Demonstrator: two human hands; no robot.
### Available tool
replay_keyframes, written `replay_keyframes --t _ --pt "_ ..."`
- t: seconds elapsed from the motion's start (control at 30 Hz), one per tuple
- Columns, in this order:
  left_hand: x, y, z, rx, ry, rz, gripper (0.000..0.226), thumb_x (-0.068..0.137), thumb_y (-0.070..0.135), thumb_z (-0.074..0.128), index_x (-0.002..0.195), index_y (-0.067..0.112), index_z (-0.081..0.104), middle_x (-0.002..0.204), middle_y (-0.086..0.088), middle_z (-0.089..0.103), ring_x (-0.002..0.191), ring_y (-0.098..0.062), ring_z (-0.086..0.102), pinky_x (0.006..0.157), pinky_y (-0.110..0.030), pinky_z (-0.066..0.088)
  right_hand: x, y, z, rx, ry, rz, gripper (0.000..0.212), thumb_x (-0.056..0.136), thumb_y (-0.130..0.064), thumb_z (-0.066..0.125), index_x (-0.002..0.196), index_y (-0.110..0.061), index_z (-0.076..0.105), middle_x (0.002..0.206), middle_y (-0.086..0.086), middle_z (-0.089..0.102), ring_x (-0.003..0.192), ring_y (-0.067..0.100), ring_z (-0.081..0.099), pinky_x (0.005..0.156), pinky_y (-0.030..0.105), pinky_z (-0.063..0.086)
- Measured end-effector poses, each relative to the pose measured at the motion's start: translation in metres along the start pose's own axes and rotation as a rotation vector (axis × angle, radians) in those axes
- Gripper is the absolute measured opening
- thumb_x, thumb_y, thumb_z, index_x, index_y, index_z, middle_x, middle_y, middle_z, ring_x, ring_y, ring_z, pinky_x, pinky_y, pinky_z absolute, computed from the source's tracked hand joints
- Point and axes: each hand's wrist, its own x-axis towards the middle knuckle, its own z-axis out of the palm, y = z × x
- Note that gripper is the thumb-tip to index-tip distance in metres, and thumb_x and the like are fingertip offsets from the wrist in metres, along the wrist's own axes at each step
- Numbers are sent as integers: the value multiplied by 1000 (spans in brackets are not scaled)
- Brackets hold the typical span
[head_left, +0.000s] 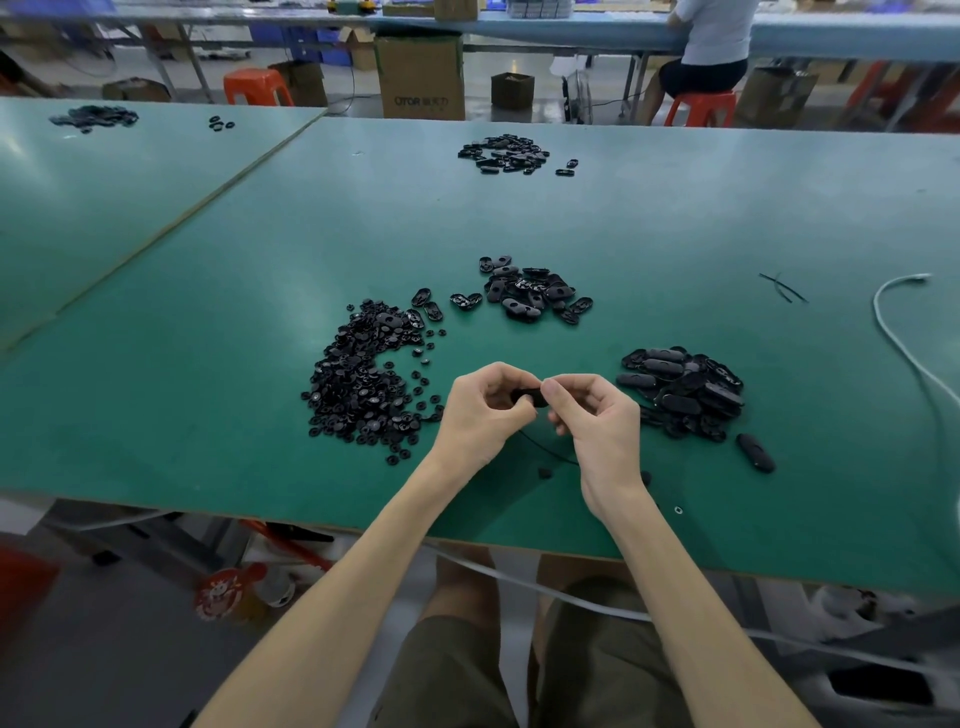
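Note:
Over the near part of the green table (675, 218), my left hand (480, 413) and my right hand (597, 415) meet and both pinch one small black oval plastic shell (529, 396); fingers hide most of it. Left of my hands lies a big heap of small round black parts (363, 379). Beyond them sits a pile of open oval shells (530, 293). To the right is a pile of closed oval pieces (680, 389), with one single closed piece (756, 453) near it.
A far pile of black parts (506, 154) lies mid-table. A white cable (904, 343) curves along the right side, black ties (782, 287) beside it. A second table (104, 171) adjoins on the left. A seated person (711, 47), orange stools and cardboard boxes (421, 78) stand behind.

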Motion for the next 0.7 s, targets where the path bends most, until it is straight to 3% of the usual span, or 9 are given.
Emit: replay_keyframes --t 0.13,0.27,0.63,0.7 --pt "-3 2 -3 -83 -47 4 16 91 -2 73 105 4 77 98 -5 80 91 -18 75 86 -25 57 0 0 0 42 36 -1 4 94 -14 78 92 -14 75 73 -2 72 66 11 62 61 21 51" --pt "-2 2 -5 -115 -83 -2 19 92 1 73 110 5 78 101 -5 80 95 -20 75 89 -24 56 0 0 0 68 58 -3 4 95 -14 76 92 -12 73 72 -3 71 65 10 62 60 20 50" --pt "1 -1 -1 -50 -19 21 17 91 -2 73 107 3 77 96 -4 80 89 -16 76 84 -21 56 2 1 1 20 61 9 5 98 -17 73 96 -12 74 74 -3 72 67 9 63 62 21 52" --pt "3 2 1 -3 10 36 17 91 0 74 106 6 78 97 -2 80 92 -18 76 86 -27 57 3 1 2 12 79 10 8 102 -16 67 100 -13 73 78 -3 73 68 9 65 63 21 52"
